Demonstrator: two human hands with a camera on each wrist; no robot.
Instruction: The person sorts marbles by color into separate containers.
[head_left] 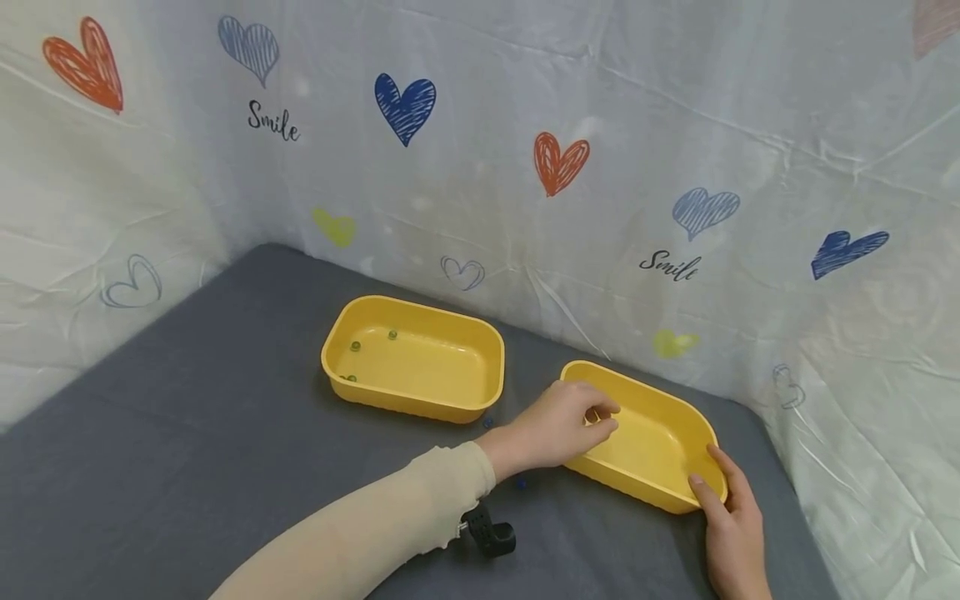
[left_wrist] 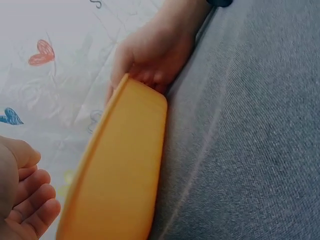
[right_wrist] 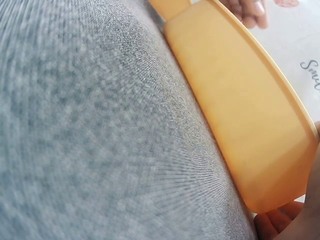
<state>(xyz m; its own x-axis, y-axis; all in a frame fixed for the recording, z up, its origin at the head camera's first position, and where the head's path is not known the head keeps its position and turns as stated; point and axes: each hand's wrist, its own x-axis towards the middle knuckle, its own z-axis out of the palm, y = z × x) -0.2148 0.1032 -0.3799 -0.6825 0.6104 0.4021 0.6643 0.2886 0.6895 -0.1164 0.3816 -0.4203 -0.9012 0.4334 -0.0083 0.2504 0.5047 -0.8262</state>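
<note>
One rectangular yellow plastic tray (head_left: 648,446), near far right corner of grey cloth-covered table (head_left: 225,467). Right hand (head_left: 735,517): thumb and fingers clamped on rim. Left hand (head_left: 562,423): over left end, fingers loosely curled, thumb apart. Firm bracing, low fingertips advisable.

Yellow trays (head_left: 645,454); white heart-patterned curtain (head_left: 480,175)

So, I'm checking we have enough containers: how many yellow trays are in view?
2. The left tray holds small green balls; the right tray is gripped at its right end by the right hand. No others show.
</note>
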